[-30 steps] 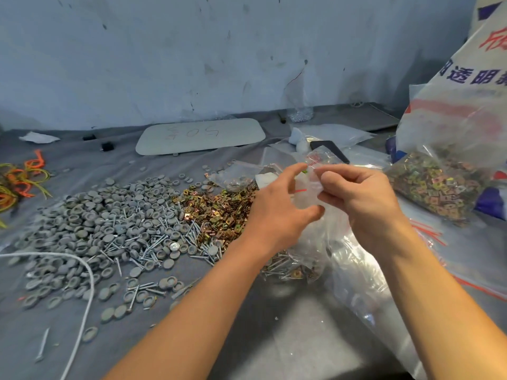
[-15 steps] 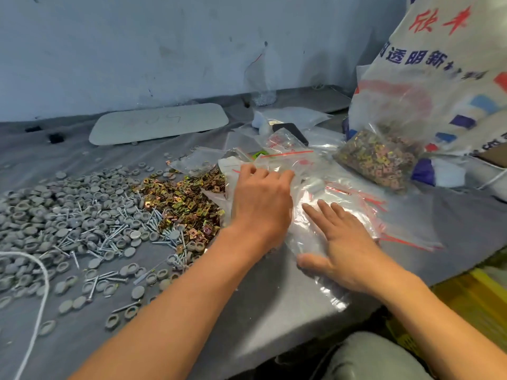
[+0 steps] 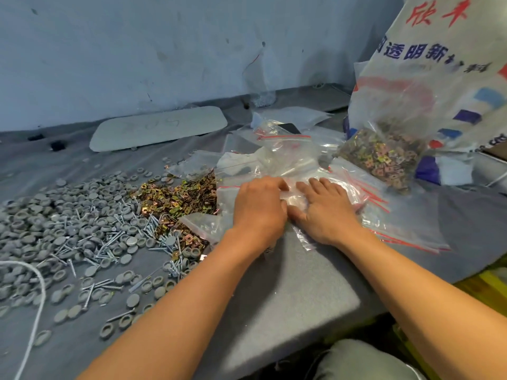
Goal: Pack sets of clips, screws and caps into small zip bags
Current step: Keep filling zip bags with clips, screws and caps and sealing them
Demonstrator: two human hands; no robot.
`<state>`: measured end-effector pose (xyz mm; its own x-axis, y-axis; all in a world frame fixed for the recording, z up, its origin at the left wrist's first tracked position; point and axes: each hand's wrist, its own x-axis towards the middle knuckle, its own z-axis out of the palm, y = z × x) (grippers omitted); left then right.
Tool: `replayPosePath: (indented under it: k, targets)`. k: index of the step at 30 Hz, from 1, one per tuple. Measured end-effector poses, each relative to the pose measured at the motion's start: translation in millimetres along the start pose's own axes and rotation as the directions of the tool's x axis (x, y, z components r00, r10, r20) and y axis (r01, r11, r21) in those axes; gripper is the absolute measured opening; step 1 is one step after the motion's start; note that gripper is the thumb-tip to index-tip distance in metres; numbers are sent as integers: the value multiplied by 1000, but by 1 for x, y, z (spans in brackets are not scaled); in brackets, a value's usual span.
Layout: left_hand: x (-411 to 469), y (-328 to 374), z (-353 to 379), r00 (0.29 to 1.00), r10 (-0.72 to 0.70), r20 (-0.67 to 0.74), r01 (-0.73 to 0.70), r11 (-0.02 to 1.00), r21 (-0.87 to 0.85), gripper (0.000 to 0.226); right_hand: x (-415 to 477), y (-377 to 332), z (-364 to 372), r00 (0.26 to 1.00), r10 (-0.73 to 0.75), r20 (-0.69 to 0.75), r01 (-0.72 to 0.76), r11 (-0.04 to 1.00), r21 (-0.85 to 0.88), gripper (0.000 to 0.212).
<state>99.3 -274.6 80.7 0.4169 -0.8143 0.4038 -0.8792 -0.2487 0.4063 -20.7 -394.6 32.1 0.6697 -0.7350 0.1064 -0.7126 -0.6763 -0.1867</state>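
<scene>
1. Nearest the person, the grey felt table top [image 3: 288, 292] lies bare between the forearms. It is the best open room for filling a bag. Its front edge drops off at the near right, so anything slid that way could fall.
2. Just beyond, both hands rest on the heap of zip bags [image 3: 296, 165]. The left hand [image 3: 259, 207] has its fingers curled down onto the plastic; whether they pinch one bag I cannot tell. The right hand [image 3: 323, 212] lies flat beside it, fingers slightly spread, pressing the heap.
3. Left of the hands lie the loose parts: brass clips [image 3: 178, 198] touching the heap's left edge, then screws [image 3: 109, 242] mixed among grey caps [image 3: 55, 209]. A white cord [image 3: 35, 311] crosses the near left.
4. Far right, a bag of clips [image 3: 384, 157] leans by a printed sack [image 3: 439, 64], which crowds that side. A white board [image 3: 159, 127] lies by the wall.
5. I can pick out no filled small bag, and the piles are large. Picking a bag looks like the step in hand, and most of the packing seems left to do.
</scene>
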Motion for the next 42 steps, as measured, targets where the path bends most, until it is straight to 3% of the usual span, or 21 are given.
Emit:
replayPosePath:
  k: [2,4,5,9,11,14,16,18,21,23,25,27,30,32,34,36,38,40,42]
  targets:
    - [5,-1,-3,994,-111,-26,107,987,-123,12,-3,0,-5,999,21,-24,-18,991,129,95]
    - [9,-4,-8,983,-175,-48,159,960,-231,11,-6,1,-12,983,86,-162,-33,952,305,89]
    - [11,-6,-10,978,-207,-37,186,935,-303,14,-8,1,-14,973,98,-207,-28,949,313,83]
    - [18,-15,-20,943,-328,48,286,730,-621,27,-17,-5,-13,999,26,-38,-23,997,69,61]
    - [19,-18,-24,932,-358,51,291,658,-695,26,-20,-9,-13,998,26,-52,-22,996,92,60]
    - [19,-22,-27,937,-348,34,247,592,-767,21,-24,-23,-31,979,97,-177,-15,909,417,71]
    - [19,-22,-30,945,-319,67,240,540,-807,20,-26,-37,-44,991,100,-85,-16,734,679,84]
    - [19,-20,-32,956,-263,128,252,516,-819,23,-23,-49,-46,998,48,-36,-4,652,758,83]
    - [14,-20,-39,964,-215,158,251,535,-807,39,-16,-51,-45,998,27,52,-54,741,669,87]
    - [12,-30,-47,961,-256,101,243,618,-748,55,-11,-48,-38,991,53,122,-111,831,544,91]
    - [10,-49,-59,949,-311,56,273,717,-641,55,-8,-46,-29,989,72,128,-119,904,411,85]
    - [8,-71,-71,942,-304,141,330,773,-542,53,-6,-46,-23,993,73,90,-99,941,324,77]
    - [-1,-91,-75,911,-227,345,371,819,-439,66,-6,-45,-20,976,215,-42,-167,854,492,59]
    - [-6,-92,-67,917,-261,302,373,829,-416,69,-9,-47,-22,940,305,-151,-141,752,643,51]
    - [-5,-92,-58,923,-318,217,382,832,-403,68,-15,-53,-26,960,232,-156,-66,730,681,64]
    - [-3,-91,-52,922,-317,223,383,834,-397,67,-23,-63,-28,993,94,-66,-27,747,664,90]
    - [0,-87,-49,923,-302,240,378,831,-409,59,-24,-68,-28,999,34,12,-33,761,648,103]
    - [3,-82,-47,924,-300,238,371,854,-363,43,-22,-67,-30,994,-39,105,-33,793,608,101]
    - [4,-75,-48,921,-307,239,367,890,-270,27,-18,-65,-32,990,-59,128,-21,838,546,80]
